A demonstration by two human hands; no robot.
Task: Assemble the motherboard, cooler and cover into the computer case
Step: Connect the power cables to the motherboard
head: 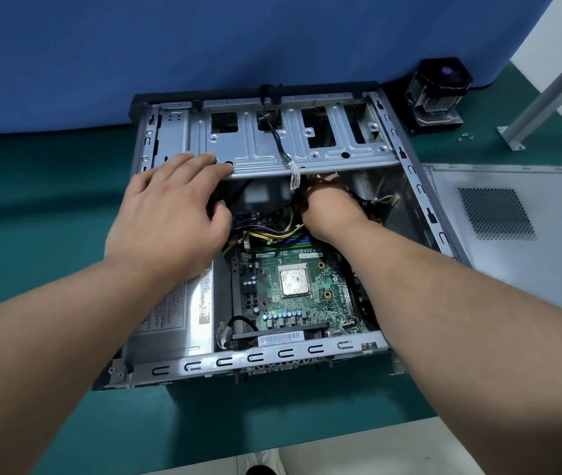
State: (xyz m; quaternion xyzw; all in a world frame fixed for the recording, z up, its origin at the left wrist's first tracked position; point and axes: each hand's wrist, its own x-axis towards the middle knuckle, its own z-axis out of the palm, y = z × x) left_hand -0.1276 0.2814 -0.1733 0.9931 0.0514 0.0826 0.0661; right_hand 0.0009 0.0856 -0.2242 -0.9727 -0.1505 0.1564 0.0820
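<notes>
- left hand (169, 204) flat on drive cage (293, 159), fingers straight, holding nothing
- board (293, 289) seated in case (255, 358); fragile, handle by edges only
- right hand (331, 207) in the cables (272, 231), grip hidden, can't tell
- cooler (439, 97) far right on table (49, 186), heavy, take by sides
- cover (519, 241) beside case, thin sheet, flexes

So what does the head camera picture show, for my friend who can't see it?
Two bare hands work inside an open computer case: the left hand rests on its metal drive bracket, the right hand reaches among cables above the green motherboard. The cooler and cover wait outside.
</notes>
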